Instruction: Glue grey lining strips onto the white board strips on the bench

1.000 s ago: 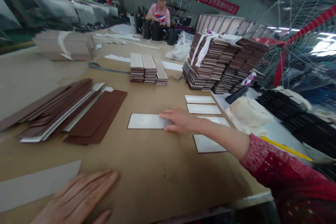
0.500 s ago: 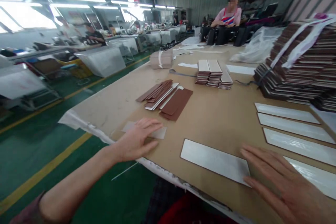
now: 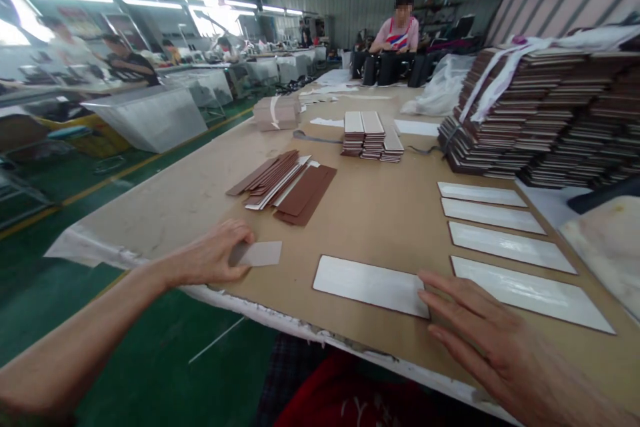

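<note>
A translucent rectangular plastic card (image 3: 265, 253) lies near the table's front edge. My left hand (image 3: 213, 257) is curled over its left end, thumb on the near side and fingers on the far side, gripping it; that end is hidden under the hand. To the right is a glossy white strip with a dark edge (image 3: 367, 283), flat on the table. My right hand (image 3: 480, 330) is open, fingers stretched out, the fingertips at the strip's right end. Several similar white strips (image 3: 513, 243) lie in a column beyond my right hand.
Brown strips (image 3: 306, 195) lie fanned out on the table (image 3: 385, 213). Behind them stands a small stack of white-topped pieces (image 3: 370, 137). A tall tied stack of brown pieces (image 3: 530, 107) fills the right. A person (image 3: 397, 33) sits at the far end.
My left hand has gone from lying with stretched fingers over the card to curling round its left end. My right hand stays by the white strip's right end. The view has turned right.
</note>
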Tool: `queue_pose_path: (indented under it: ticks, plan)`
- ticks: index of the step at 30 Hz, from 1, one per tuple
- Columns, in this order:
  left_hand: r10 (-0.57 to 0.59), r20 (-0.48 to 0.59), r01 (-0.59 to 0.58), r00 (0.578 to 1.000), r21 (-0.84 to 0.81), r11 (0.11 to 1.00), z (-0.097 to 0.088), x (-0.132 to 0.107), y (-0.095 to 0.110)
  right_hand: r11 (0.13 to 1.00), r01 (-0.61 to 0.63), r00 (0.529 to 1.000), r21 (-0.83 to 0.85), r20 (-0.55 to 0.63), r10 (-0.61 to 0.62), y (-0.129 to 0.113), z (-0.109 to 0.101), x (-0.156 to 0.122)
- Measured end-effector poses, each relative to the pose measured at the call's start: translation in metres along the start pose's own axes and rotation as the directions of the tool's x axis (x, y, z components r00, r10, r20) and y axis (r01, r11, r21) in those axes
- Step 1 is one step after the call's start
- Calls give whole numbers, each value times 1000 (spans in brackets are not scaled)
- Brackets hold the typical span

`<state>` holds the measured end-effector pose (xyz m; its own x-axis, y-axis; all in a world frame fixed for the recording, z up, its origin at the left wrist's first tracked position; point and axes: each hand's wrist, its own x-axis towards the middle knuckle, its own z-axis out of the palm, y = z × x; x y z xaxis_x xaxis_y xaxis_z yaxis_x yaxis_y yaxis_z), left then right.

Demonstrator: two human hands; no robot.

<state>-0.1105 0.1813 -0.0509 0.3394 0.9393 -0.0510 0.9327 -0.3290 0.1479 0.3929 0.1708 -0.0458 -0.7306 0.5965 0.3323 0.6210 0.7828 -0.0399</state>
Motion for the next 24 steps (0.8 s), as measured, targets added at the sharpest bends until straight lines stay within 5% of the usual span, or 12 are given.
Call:
queue_pose_path:
  ticks: [4,7,12,15,19,22,24]
  plan:
    - [-90,-16,90,996,-9,996,-6,-6,11,1000,-2,1000,28,-28,3,-10,-8,-1]
    - [-150,4,150,989,-18,989,-22,-8,50,997,31,997,75,-72,-26,-28,-15,10]
    - [159,28,-157,987,-43,987,-33,7,143,978,117,988,170,-121,-97,-55,-14,40]
    - [241,-17,-241,970,-48,969,-28,19,174,972,155,983,178,-123,-134,-62,-8,52]
    - [296,-50,-299,954,-60,952,-24,28,185,970,135,987,200,-112,-114,-60,-4,51]
    - [348,-217,-370,912,-70,926,-27,31,177,982,85,990,169,-128,-63,-40,-3,41]
    - [253,-344,-310,904,-120,943,-27,31,164,989,-27,982,146,-180,54,-20,-3,29]
